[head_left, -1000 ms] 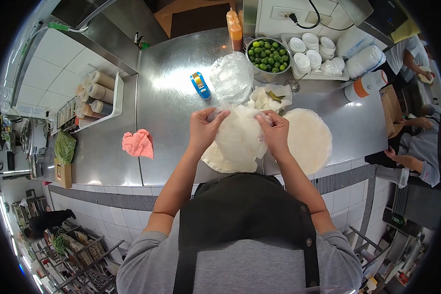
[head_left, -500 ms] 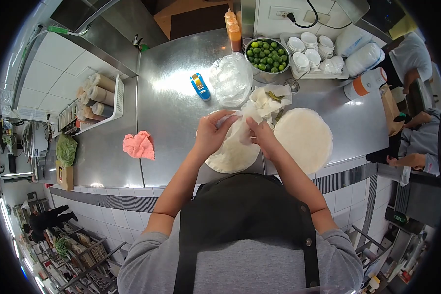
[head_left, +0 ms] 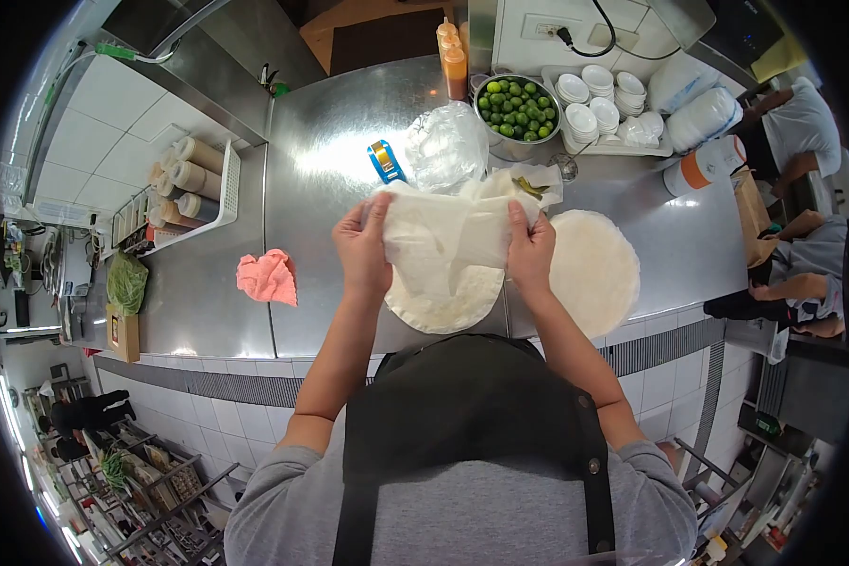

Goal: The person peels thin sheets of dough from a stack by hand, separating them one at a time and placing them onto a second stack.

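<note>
A thin, pale spring roll wrapper (head_left: 448,231) is stretched between my two hands, its lower part hanging over a round stack of wrappers (head_left: 443,311). My left hand (head_left: 363,241) pinches the left edge with thumb and fingers. At the opposite edge, my right hand (head_left: 530,243) grips in the same way. A second round stack of wrappers (head_left: 594,269) lies to the right of my right hand. Just beyond that hand are green chili peppers (head_left: 530,187) on pale wrapper pieces. A clear plastic bag (head_left: 446,146) sits behind the held wrapper, beside a blue tape dispenser (head_left: 385,162).
A metal bowl of green limes (head_left: 516,108), sauce bottles (head_left: 454,66) and a tray of small white dishes (head_left: 599,99) stand at the back. A pink cloth (head_left: 268,277) and a bottle rack (head_left: 193,184) are left. Other people (head_left: 807,274) stand at the right.
My hands have moved apart, the left one going left and the right one going right. The wrapper, bunched between them before, is now spread out flat.
</note>
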Motion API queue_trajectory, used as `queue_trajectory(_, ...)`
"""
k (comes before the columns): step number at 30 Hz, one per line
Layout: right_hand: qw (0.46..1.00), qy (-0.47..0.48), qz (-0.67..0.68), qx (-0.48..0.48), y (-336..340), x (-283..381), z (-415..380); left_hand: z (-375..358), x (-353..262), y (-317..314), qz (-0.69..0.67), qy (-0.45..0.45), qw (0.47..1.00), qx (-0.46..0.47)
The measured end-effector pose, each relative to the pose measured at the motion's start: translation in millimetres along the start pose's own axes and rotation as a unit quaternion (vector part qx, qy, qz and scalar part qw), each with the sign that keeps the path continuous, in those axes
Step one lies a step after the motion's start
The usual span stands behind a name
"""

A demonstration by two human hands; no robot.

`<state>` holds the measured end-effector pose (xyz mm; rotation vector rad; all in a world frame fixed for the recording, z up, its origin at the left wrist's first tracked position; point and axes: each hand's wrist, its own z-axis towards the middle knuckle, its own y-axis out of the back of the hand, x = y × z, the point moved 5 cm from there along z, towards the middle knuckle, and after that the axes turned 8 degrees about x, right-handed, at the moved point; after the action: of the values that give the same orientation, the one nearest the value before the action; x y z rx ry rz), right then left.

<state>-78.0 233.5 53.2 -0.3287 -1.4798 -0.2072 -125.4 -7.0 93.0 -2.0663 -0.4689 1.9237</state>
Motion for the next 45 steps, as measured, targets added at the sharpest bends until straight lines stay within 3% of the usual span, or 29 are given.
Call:
queue_trajectory(8, 0.999, 0.0, -0.03, -0.009, 39.3, -4.4, 9.6, 24.3, -39.7, 40.1, 0.004, -0.077, 0.994, -0.074)
queue_trajectory(11, 0.999, -0.037, -0.007, -0.018, 61.6, 11.4, 12.9, 33.2, -55.7, 63.2, -0.01, -0.096, 0.991, -0.089)
queue_trajectory(13, 0.984, -0.145, -0.087, 0.051, 69.3, 30.8, 8.4, 33.4, -58.8, 71.6, 0.002, -0.098, 0.991, -0.095)
queue_trajectory(18, 0.983, -0.135, -0.106, 0.068, 84.0, 33.9, 5.7, 30.2, -40.5, 70.7, 0.046, -0.071, 0.994, -0.066)
queue_trajectory(20, 0.972, -0.207, -0.078, 0.085, 74.8, 44.7, 1.3, 29.5, -32.2, 64.1, 0.045, -0.06, 0.996, -0.05)
queue_trajectory(21, 0.972, -0.208, -0.082, 0.077, 75.6, 45.4, 2.3, 29.6, -29.2, 59.5, 0.047, -0.056, 0.997, -0.041)
queue_trajectory(24, 0.977, -0.172, 0.122, 0.025, 79.8, 55.1, 4.6, 31.2, -30.3, 48.9, 0.058, -0.054, 0.997, -0.017)
queue_trajectory(29, 0.97, -0.15, 0.186, -0.048, 139.3, 70.4, -10.3, 36.1, -29.2, 46.4, 0.081, -0.065, 0.995, -0.012)
queue_trajectory(33, 0.963, -0.211, 0.081, -0.149, 221.3, 2.5, -38.7, 30.7, -18.6, 39.7, 0.091, -0.051, 0.995, -0.006)
queue_trajectory(34, 0.934, -0.299, -0.108, -0.162, 248.6, -22.4, -51.3, 28.6, -16.3, 36.7, 0.095, -0.046, 0.994, 0.002)
queue_trajectory(35, 0.864, -0.375, -0.291, -0.168, 268.1, -36.9, -61.2, 27.9, -12.9, 35.3, 0.092, -0.044, 0.995, 0.007)
queue_trajectory(36, 0.863, -0.373, -0.292, -0.173, 274.0, -45.6, -67.9, 28.4, -9.0, 35.4, 0.099, -0.044, 0.994, 0.011)
queue_trajectory(39, 0.907, -0.304, -0.211, -0.201, 274.4, -47.8, -85.7, 27.3, -6.5, 28.5, 0.104, -0.043, 0.993, 0.022)
queue_trajectory(41, 0.97, -0.179, -0.135, -0.09, 256.5, -32.5, -84.4, 26.9, -4.3, 22.1, 0.105, -0.04, 0.993, 0.032)
queue_trajectory(42, 0.97, -0.178, -0.136, -0.097, 260.9, -34.0, -86.7, 27.1, -2.6, 19.4, 0.104, -0.042, 0.993, 0.03)
queue_trajectory(44, 0.919, -0.106, -0.378, 0.019, 255.9, -33.8, -82.2, 26.3, -0.1, 14.2, 0.104, -0.043, 0.993, 0.029)
queue_trajectory(45, 0.919, -0.107, -0.378, 0.017, 255.4, -34.8, -82.5, 25.2, 0.8, 10.2, 0.106, -0.041, 0.993, 0.038)
